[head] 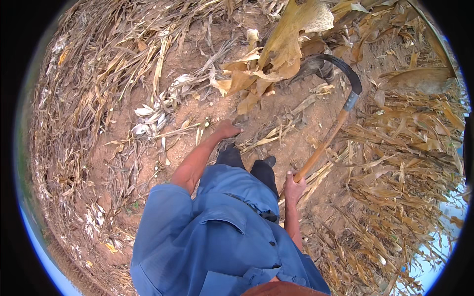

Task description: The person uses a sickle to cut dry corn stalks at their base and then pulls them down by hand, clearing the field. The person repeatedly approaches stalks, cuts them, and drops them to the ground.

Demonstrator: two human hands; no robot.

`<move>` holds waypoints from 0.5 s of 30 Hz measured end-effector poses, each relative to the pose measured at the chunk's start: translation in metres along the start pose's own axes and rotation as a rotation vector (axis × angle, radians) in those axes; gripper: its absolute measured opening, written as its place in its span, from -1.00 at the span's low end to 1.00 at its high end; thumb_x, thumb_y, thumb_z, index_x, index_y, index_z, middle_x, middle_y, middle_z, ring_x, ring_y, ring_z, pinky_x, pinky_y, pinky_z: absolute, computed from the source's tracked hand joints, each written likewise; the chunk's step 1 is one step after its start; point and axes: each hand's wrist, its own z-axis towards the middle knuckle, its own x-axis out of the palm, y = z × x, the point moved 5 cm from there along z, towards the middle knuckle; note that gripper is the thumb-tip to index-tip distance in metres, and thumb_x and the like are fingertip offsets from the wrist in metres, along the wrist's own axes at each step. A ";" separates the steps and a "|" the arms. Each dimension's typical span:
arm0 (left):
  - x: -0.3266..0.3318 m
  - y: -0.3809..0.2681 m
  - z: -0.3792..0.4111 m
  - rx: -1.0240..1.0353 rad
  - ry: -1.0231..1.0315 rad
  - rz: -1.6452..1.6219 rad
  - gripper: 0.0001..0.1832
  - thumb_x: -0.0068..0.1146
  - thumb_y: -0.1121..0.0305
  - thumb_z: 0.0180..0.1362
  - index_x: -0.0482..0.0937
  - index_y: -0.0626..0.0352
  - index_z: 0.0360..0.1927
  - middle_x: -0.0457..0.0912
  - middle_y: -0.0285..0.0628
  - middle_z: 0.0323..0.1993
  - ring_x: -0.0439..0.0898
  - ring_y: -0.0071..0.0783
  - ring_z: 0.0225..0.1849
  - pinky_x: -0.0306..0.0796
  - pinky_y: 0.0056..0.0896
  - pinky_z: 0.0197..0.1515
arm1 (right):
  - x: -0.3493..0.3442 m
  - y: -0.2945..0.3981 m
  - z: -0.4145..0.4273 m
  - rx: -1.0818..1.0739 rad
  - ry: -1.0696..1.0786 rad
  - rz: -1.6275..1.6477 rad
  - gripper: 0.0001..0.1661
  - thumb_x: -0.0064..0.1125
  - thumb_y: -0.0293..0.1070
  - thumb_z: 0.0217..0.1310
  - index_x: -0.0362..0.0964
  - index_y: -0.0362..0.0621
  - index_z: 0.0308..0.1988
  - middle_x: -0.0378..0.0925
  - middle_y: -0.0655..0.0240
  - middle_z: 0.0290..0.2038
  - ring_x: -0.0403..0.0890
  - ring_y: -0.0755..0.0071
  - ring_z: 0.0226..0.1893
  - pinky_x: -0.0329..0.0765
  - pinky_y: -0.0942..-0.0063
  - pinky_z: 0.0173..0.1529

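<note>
My right hand (294, 187) is wrapped around the lower part of the wooden handle of a long-handled sickle (326, 145). The tool reaches up and to the right, and its dark, hooked blade curves left beside dry maize leaves (277, 48) at the top centre. A metal collar joins blade and handle. My left hand (226, 129) hangs low in front of my legs, just below those leaves. Its fingers are partly hidden, and whether it holds anything cannot be told.
Dry maize stalks (400, 148) stand thickly along the right side. Cut stalks and leaves (111, 70) lie in a heap at the left. Pale husks (150, 120) and short cut stubs (207, 122) are on the reddish soil near my left hand. My dark shoe (270, 161) is between my hands.
</note>
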 end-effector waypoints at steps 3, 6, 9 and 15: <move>-0.031 0.108 -0.008 -0.237 -0.102 0.044 -0.26 0.36 -0.21 -0.13 0.68 0.45 -0.29 0.69 0.23 -0.26 0.71 0.03 -0.15 0.54 -0.15 -0.13 | 0.003 -0.015 -0.015 0.159 0.051 0.016 -0.80 0.28 -0.42 0.20 0.38 -0.19 -0.39 0.35 0.47 -0.67 0.37 0.62 -0.74 0.30 0.56 -0.67; -0.095 0.177 -0.039 -0.369 -0.389 -0.244 -0.34 0.40 -0.09 -0.10 0.66 0.45 -0.28 0.71 0.15 -0.29 0.71 -0.04 -0.22 0.51 -0.12 -0.14 | -0.006 -0.038 -0.020 0.231 0.101 -0.006 -0.79 0.25 -0.44 0.19 0.35 -0.18 -0.43 0.37 0.42 -0.69 0.39 0.57 -0.79 0.32 0.53 -0.73; -0.146 0.259 -0.046 -0.471 -0.550 -0.372 -0.31 0.40 -0.04 -0.08 0.62 0.49 -0.15 0.69 0.20 -0.20 0.68 -0.01 -0.11 0.48 -0.15 -0.04 | -0.004 -0.057 -0.012 0.304 0.203 -0.088 -0.82 0.24 -0.42 0.20 0.35 -0.16 -0.34 0.35 0.44 -0.69 0.36 0.55 -0.81 0.32 0.53 -0.73; -0.161 0.144 -0.017 -0.073 -0.469 -0.170 -0.05 0.43 -0.12 -0.11 0.42 0.47 0.19 0.57 0.26 0.08 0.60 -0.04 0.11 0.43 -0.15 0.14 | 0.027 -0.079 0.004 0.506 0.271 0.030 -0.83 0.24 -0.44 0.19 0.35 -0.18 -0.33 0.37 0.41 -0.63 0.40 0.54 -0.74 0.36 0.49 -0.70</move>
